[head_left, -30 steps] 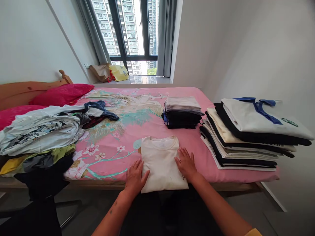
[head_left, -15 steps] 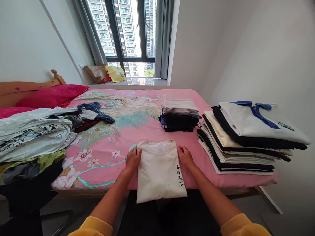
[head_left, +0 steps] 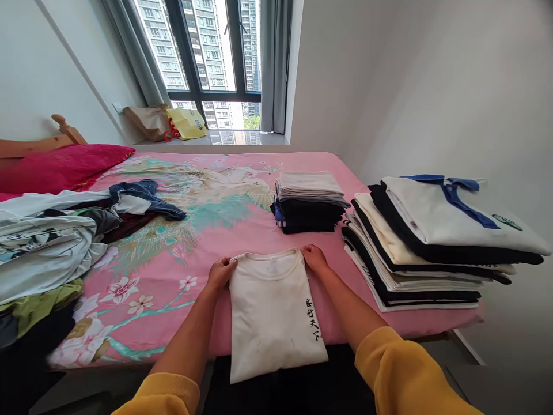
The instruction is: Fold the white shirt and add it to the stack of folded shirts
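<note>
A folded off-white T-shirt [head_left: 272, 317] with black characters down its right side lies at the bed's front edge, its lower end hanging over. My left hand [head_left: 222, 272] pinches the shirt's upper left corner beside the collar. At the upper right corner, my right hand [head_left: 314, 257] grips the fabric with closed fingers. Just beyond the shirt stands a small stack of folded clothes [head_left: 311, 202], light on top and black below. To the right rises a taller stack of folded shirts [head_left: 432, 259], topped by a white one with a blue collar.
A loose heap of unfolded clothes [head_left: 47, 242] covers the bed's left side and spills over its edge. A pink flowered sheet [head_left: 173, 300] covers the bed. Red pillows [head_left: 73, 167] lie by the wooden headboard. Paper and yellow bags [head_left: 188, 123] sit on the windowsill.
Both hands have moved from lying along the shirt's sides to gripping its upper corners. The view has shifted slightly right and down.
</note>
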Tool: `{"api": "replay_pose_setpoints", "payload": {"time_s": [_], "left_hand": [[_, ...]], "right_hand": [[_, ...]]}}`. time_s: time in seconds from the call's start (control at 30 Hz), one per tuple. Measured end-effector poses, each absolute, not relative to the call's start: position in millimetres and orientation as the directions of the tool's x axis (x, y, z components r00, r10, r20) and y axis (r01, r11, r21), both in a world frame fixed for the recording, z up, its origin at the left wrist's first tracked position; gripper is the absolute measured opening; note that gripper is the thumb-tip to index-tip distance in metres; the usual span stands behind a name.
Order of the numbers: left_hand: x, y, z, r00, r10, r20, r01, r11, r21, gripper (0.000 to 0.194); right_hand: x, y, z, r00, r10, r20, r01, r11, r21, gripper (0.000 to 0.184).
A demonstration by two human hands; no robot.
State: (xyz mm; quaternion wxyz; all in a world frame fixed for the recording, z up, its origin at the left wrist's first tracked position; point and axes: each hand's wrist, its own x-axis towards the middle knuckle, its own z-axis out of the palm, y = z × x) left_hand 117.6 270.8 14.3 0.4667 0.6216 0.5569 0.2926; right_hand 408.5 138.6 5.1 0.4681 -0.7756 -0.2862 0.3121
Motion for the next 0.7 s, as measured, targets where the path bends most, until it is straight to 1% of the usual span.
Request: {"api": "replay_pose_setpoints", "payload": {"time_s": [0.17,0.23,0.37,0.5,0.6,0.7], "left_hand": [[116,268,6,0.177,0.979,-0.102,0.422,0.018,0.906,0.029],[116,266,5,0.173,0.981,-0.087,0.415,0.008,0.91,0.032],[115,268,4,0.169,0.981,-0.091,0.369,0.023,0.929,0.035],[112,270,3,0.199,0.968,-0.152,0.262,0.097,0.96,0.044],[111,269,3,0.246,0.949,-0.197,0.155,0.162,0.975,0.051],[111,267,5,0.273,0.935,-0.227,0.073,0.215,0.974,0.052]], "right_hand": [[413,120,6,0.58,0.781,-0.23,0.111,-0.356,-0.928,0.038],[411,113,4,0.553,0.802,-0.227,0.108,-0.339,-0.935,0.04],[407,107,3,0.512,0.826,-0.236,0.079,-0.319,-0.944,0.035],[409,104,8,0.464,0.843,-0.274,-0.002,-0.309,-0.951,0.027],[410,100,12,0.431,0.855,-0.288,-0.046,-0.298,-0.953,0.029],[409,101,15,0.402,0.858,-0.318,-0.046,-0.328,-0.943,0.031]]}}
